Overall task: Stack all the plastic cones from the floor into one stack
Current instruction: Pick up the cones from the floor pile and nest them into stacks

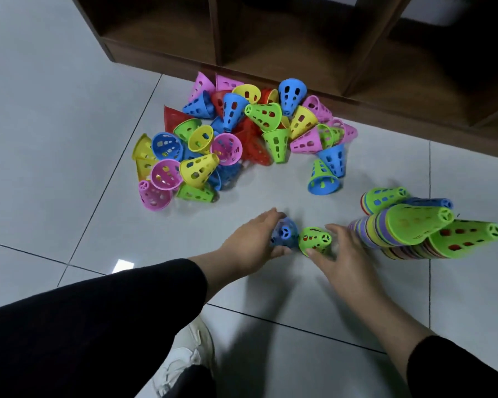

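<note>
Pale grey floor tiles (69,139) fill the frame, with a dark wooden shelf unit (299,38) along the top edge. At lower centre I see the left hand (250,245) curled round a blue cone (283,235), and just beside it the right hand (342,254), thumb and fingers pinching a green cone (314,239); the two cones nearly touch. To the right of the hands lie several leaning stacks of nested cones (408,228), each topped in green. A loose blue cone (324,179) stands at centre right, below the jumbled pile of cones (236,133) at upper centre. Black sleeves and a white shoe (184,357) occupy the bottom edge.
</note>
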A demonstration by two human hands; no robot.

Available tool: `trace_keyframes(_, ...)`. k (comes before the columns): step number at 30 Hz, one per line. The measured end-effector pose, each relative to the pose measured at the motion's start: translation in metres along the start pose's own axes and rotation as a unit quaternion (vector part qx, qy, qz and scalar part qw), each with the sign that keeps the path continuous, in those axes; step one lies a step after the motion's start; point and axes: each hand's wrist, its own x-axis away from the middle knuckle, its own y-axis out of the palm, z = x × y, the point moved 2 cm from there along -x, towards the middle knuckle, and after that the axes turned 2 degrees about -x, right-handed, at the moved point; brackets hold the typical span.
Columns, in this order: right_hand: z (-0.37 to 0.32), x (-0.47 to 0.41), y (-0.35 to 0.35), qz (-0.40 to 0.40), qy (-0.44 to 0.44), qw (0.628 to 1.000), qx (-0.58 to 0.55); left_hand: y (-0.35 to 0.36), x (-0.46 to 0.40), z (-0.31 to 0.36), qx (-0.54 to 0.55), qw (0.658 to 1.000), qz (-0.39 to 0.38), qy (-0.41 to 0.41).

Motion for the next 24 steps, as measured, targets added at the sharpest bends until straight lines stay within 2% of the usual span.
trace_keyframes(2, -0.010, -0.006, -0.003, 0.023, -0.029, 0.999, -0.009, -0.008, 0.004, -0.006, -0.008, 1.000, 0.023, -0.012)
trace_keyframes(4, -0.024, -0.016, -0.005, 0.035, -0.056, 0.998, -0.023, -0.026, 0.008, -0.016, -0.025, 0.989, 0.143, -0.020)
trace_keyframes(6, -0.041, -0.032, -0.004, 0.033, -0.061, 0.997, -0.043, -0.054, 0.009, -0.034, -0.091, 0.957, 0.273, -0.013)
trace_keyframes(8, -0.056, -0.052, -0.001, 0.029, -0.056, 0.997, -0.050, -0.082, 0.004, -0.058, -0.167, 0.931, 0.321, -0.047)
trace_keyframes(12, -0.065, -0.100, 0.001, 0.056, -0.003, 0.998, -0.017, -0.114, -0.011, -0.105, -0.261, 0.918, 0.270, -0.126)
trace_keyframes(17, -0.051, -0.155, -0.001, 0.061, 0.131, 0.987, 0.074, -0.117, -0.030, -0.118, -0.332, 0.909, 0.237, -0.090)
trace_keyframes(21, -0.039, -0.178, 0.010, -0.005, 0.223, 0.973, 0.054, -0.117, -0.041, -0.117, -0.340, 0.911, 0.215, -0.089)
trace_keyframes(24, -0.033, -0.181, 0.020, -0.019, 0.277, 0.960, 0.029, -0.119, -0.037, -0.115, -0.315, 0.914, 0.239, -0.088)
